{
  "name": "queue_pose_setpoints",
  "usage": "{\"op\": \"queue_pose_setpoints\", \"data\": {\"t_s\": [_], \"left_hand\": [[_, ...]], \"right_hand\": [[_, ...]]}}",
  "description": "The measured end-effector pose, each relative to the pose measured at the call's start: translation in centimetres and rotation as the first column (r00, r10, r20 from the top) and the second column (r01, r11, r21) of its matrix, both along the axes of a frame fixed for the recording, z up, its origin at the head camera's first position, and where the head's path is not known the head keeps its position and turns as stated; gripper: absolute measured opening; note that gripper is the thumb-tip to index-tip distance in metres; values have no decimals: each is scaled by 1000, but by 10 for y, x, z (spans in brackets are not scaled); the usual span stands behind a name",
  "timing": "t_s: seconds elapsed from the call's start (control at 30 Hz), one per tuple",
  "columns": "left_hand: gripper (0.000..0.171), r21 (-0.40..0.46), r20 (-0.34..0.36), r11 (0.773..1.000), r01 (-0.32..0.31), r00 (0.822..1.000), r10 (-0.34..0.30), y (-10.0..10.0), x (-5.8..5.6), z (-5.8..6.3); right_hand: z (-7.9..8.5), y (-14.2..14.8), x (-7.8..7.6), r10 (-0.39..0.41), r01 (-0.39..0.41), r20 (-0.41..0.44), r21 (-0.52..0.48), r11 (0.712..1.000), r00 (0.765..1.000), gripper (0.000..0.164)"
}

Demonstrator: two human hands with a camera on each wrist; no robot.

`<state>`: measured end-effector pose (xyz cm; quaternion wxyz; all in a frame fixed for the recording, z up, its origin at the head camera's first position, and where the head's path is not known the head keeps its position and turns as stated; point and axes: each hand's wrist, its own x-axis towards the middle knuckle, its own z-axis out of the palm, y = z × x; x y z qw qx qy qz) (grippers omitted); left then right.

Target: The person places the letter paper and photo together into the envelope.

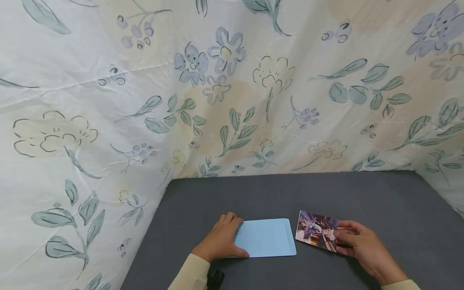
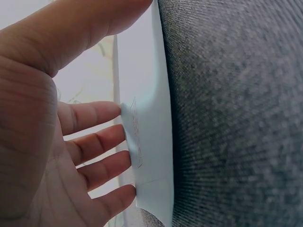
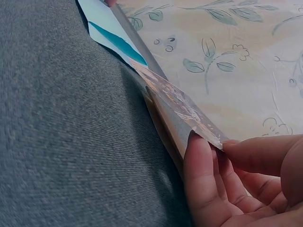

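Note:
A pale blue envelope [image 1: 266, 238] lies on the grey table. My left hand [image 1: 222, 241] grips its left end across the width, fingers at the far edge and thumb at the near edge. In the right wrist view, the envelope's right end gapes a little, showing a darker teal inside [image 3: 113, 40]. Just right of the envelope is a picture card [image 1: 316, 230] printed in purple and orange, held tilted. My right hand [image 1: 364, 245] pinches that card's right edge between thumb and fingers. A brownish layer [image 3: 163, 125] shows beneath the card; whether it is a second card I cannot tell.
Grey fabric covers the table [image 1: 290, 193]. Floral cloth [image 1: 232, 92] hangs behind it and along both sides. A black object [image 1: 215, 278] sits by my left sleeve.

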<state>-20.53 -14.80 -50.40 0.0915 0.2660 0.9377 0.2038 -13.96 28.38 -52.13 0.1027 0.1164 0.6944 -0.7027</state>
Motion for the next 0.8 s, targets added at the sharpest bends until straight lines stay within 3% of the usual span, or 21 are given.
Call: {"op": "queue_pose_setpoints", "data": {"t_s": [0.8], "left_hand": [[97, -5, 4, 1000, 0, 1000, 0, 0, 1, 1]], "right_hand": [[-2, -24, 2, 2, -2, -15, 33, 999, 1000, 41]]}}
